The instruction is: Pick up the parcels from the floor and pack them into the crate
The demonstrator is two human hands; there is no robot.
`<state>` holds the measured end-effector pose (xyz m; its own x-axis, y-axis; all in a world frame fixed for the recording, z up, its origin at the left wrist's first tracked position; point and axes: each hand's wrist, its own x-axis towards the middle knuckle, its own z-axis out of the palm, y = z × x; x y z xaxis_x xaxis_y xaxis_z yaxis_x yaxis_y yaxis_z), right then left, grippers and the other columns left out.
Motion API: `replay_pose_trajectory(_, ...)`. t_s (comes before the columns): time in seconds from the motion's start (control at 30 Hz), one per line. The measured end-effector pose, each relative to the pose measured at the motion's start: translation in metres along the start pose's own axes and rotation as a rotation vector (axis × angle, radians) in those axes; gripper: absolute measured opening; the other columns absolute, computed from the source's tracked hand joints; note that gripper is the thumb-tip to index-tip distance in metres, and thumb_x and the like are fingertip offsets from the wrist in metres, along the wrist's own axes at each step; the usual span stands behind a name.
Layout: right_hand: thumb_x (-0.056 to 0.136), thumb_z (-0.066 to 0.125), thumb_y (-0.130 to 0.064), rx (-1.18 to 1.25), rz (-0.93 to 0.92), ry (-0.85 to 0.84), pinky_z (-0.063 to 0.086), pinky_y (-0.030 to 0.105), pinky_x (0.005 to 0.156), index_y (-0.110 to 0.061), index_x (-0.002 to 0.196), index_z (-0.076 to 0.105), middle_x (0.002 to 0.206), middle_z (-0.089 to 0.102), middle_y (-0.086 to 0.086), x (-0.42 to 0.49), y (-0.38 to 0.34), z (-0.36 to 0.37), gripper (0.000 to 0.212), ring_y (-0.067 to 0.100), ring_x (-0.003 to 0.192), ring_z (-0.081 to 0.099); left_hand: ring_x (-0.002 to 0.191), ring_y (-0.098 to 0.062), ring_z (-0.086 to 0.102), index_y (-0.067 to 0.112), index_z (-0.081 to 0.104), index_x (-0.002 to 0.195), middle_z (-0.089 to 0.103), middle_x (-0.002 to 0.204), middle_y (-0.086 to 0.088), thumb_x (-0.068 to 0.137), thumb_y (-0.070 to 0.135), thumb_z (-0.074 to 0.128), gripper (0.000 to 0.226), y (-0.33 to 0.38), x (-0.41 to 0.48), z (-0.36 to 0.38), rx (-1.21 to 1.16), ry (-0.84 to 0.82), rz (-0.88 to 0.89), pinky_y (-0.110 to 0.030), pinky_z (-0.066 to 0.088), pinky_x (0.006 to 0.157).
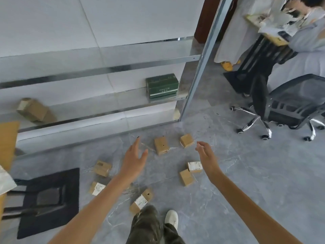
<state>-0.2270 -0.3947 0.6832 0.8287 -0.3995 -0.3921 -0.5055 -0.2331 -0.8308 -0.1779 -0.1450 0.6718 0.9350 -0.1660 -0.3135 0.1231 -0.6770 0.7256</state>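
Several small brown cardboard parcels lie scattered on the grey floor. One parcel (161,145) lies between my hands, and another (186,140) sits just beyond my right hand. A labelled parcel (194,166) touches a plain one (186,177) under my right forearm. More lie at the left (102,168) (97,188) and by my knee (141,201). My left hand (134,160) reaches forward with straight fingers and holds nothing. My right hand (205,155) is stretched out too, fingers loosely bent, empty. A black crate (49,199) stands on the floor at the lower left.
A metal shelf rack (105,71) stands ahead, with a green box (162,88) and a brown parcel (33,111) on its shelves. A black office chair (288,106) is at the right. A person stands at the top right. A cardboard sheet (7,141) leans at the left edge.
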Motion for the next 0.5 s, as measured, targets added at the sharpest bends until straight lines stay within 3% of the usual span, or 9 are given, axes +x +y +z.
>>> replay_pose_trajectory(0.07,0.1,0.04,-0.031,-0.037,0.02,-0.033,0.046,0.047,0.091,-0.021,0.115,0.052,0.096,0.059,0.009,0.038,0.0,0.006,0.022,0.035,0.104,0.057,0.141,-0.022,0.026,0.027,0.016,0.149,0.024,0.155,-0.001,0.097,0.039,0.041,0.059,-0.005,0.032,0.005,0.01,0.015,-0.029,-0.04,0.025,0.113)
replay_pose_trajectory(0.2,0.099,0.041,-0.031,-0.112,0.066,-0.07,0.045,0.04,0.079,-0.018,0.122,0.051,0.09,0.058,-0.001,0.118,0.014,0.029,0.028,0.03,0.098,0.059,0.138,-0.022,0.032,0.027,0.019,0.148,0.028,0.153,-0.002,0.097,0.039,0.04,0.057,-0.023,0.105,0.021,0.053,-0.007,-0.075,-0.04,0.03,0.109)
replay_pose_trajectory(0.33,0.1,0.04,-0.03,-0.152,0.133,-0.088,0.044,0.038,0.081,-0.018,0.126,0.048,0.116,0.059,0.018,0.205,0.053,0.066,0.029,0.032,0.1,0.057,0.136,-0.022,0.034,0.025,0.022,0.148,0.032,0.151,-0.004,0.097,0.031,0.044,0.055,-0.053,0.194,0.059,0.021,-0.067,-0.113,-0.036,0.03,0.108)
replay_pose_trajectory(0.43,0.1,0.04,-0.028,-0.214,0.147,-0.135,0.04,0.03,0.082,-0.016,0.13,0.047,0.12,0.058,0.012,0.277,0.104,0.106,0.033,0.023,0.099,0.054,0.132,-0.024,0.04,0.021,0.029,0.145,0.039,0.146,-0.008,0.096,0.024,0.046,0.052,-0.092,0.267,0.109,-0.072,-0.071,-0.213,-0.032,0.033,0.106)
replay_pose_trajectory(0.5,0.099,0.042,-0.029,-0.253,0.153,-0.169,0.036,0.027,0.078,-0.016,0.13,0.047,0.119,0.056,0.009,0.328,0.152,0.139,0.034,0.019,0.097,0.051,0.128,-0.028,0.044,0.017,0.03,0.144,0.042,0.143,-0.013,0.096,0.018,0.045,0.051,-0.134,0.319,0.155,-0.111,-0.083,-0.323,-0.039,0.04,0.103)
